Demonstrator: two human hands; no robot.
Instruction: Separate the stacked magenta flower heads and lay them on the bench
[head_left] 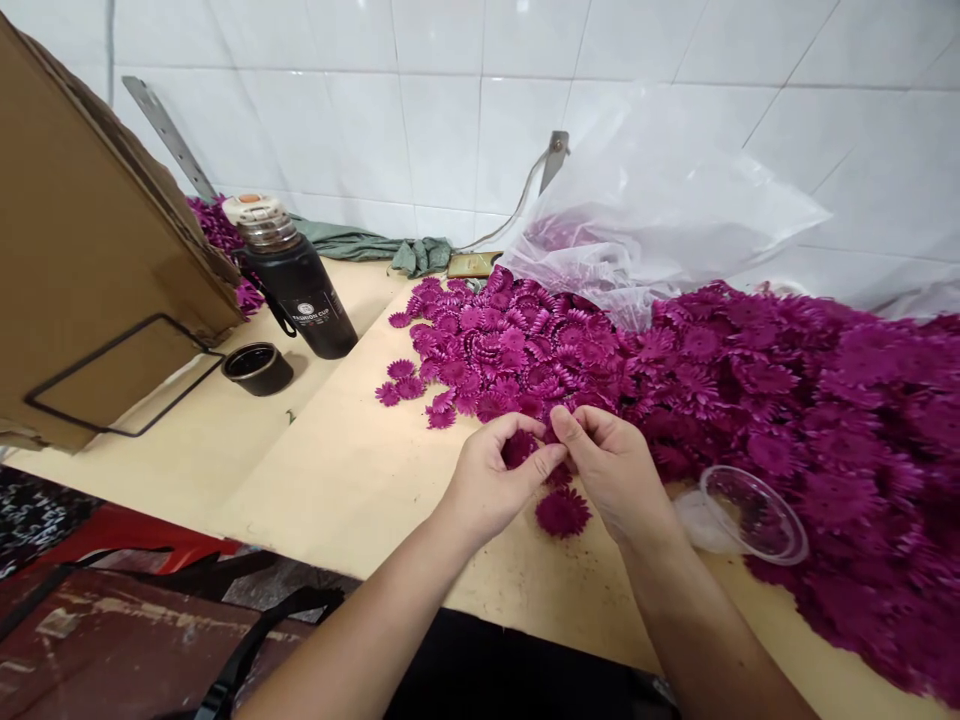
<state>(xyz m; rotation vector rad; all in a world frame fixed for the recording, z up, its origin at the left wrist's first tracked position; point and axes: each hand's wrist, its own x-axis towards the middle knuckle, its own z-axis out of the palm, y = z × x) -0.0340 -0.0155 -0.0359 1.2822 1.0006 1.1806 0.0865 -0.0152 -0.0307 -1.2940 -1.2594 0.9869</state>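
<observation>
This looks like a small workshop — a place where people work with their hands. A great big heap of purple flower heads covers much of a plain, light brown table, with a thin, see-through plastic bag over the back of it. Big brown cardboard stands on the left. The wall is shiny white tile — and a drink bottle is on the table too.

Left hand, right hand, curled fingertips together, bare forearms angled inward
</observation>
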